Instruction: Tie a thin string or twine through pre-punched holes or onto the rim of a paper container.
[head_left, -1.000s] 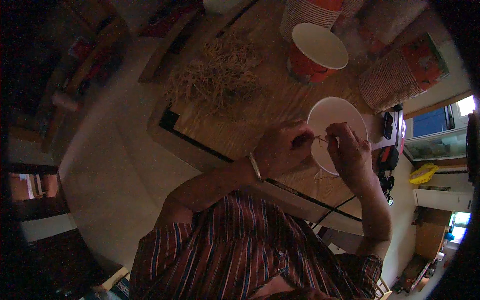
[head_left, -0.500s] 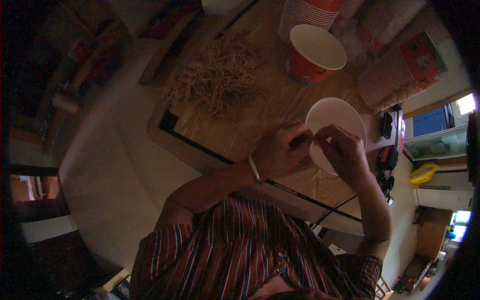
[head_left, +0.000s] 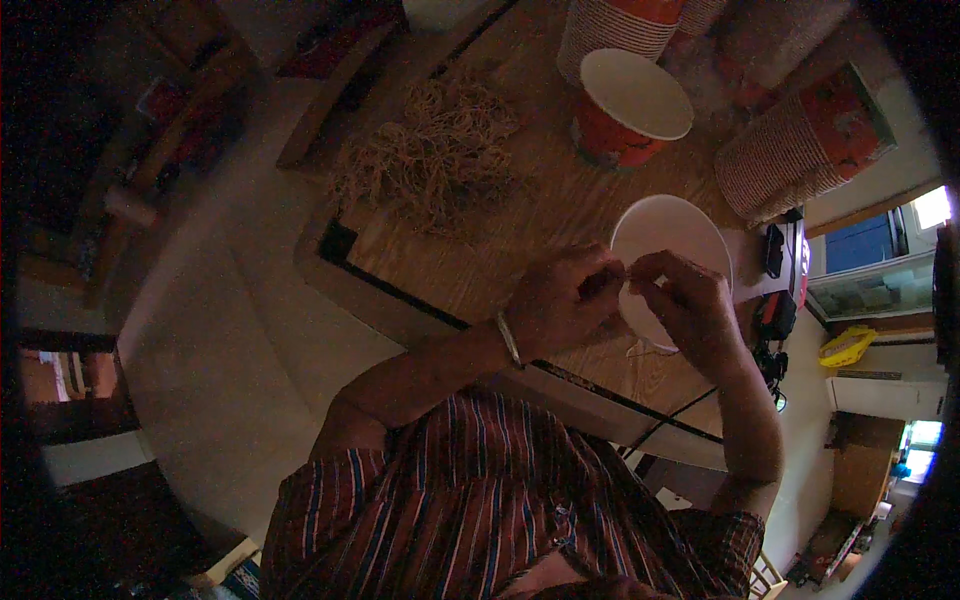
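Observation:
My left hand [head_left: 567, 292], with a bangle [head_left: 509, 338] at the wrist, is closed in a pinch. Its fingertips meet those of my right hand [head_left: 690, 300], which is pinched too. What lies between them is too small and dark to make out. Both hands are over the near side of a paper tub [head_left: 672, 218] with a pale inside, which stands on the wooden table [head_left: 400, 265]. Thin pale strands [head_left: 645, 355] show on the table below the hands. To the far left lies a tangled heap of tan string [head_left: 435, 150].
A red paper tub [head_left: 630, 140] with a cream inside stands beyond the hands. Stacks of nested tubs rise at the back [head_left: 615, 40] and lean at the right [head_left: 800, 150]. Dark devices with cables [head_left: 778, 310] sit by the right edge. The table's dark-trimmed edge [head_left: 400, 295] runs before me.

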